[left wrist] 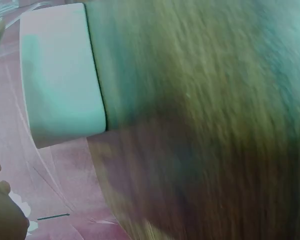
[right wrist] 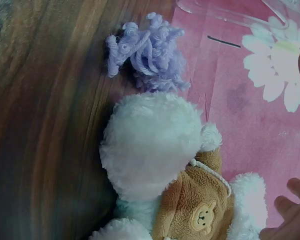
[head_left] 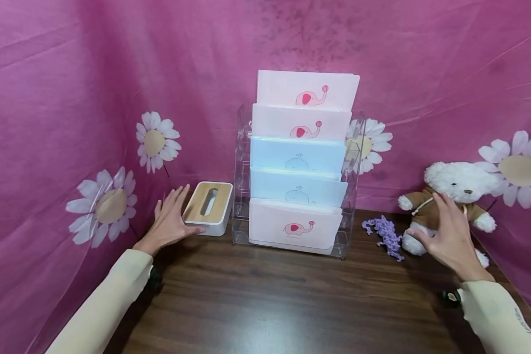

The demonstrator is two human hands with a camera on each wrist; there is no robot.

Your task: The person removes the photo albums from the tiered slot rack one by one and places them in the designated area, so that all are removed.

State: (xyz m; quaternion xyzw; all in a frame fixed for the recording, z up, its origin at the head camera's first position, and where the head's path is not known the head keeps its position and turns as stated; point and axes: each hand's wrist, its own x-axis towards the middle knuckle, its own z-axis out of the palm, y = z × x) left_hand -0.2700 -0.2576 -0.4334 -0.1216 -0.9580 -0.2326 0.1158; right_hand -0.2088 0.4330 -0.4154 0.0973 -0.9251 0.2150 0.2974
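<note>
At the left, a white tissue box (head_left: 224, 223) with a wooden lid stands on the table. My left hand (head_left: 170, 219) is beside it, fingers spread and thumb along its front; whether they touch is hard to tell. The left wrist view shows the box's white side (left wrist: 60, 75) with nothing gripped. On the right sits a white teddy bear (head_left: 456, 179) in a brown hoodie. My right hand (head_left: 453, 241) hovers in front of it with thumb and fingers apart, hiding part of its body. A bunch of curly purple yarn (right wrist: 152, 52) lies beside the bear.
Between the hands stands a clear tiered acrylic rack (head_left: 240, 196) holding pink and light blue cards (head_left: 294, 223) with elephant and whale drawings. A pink cloth (head_left: 194, 64) with daisies hangs behind and at both sides. The dark wooden table (head_left: 270, 305) extends in front.
</note>
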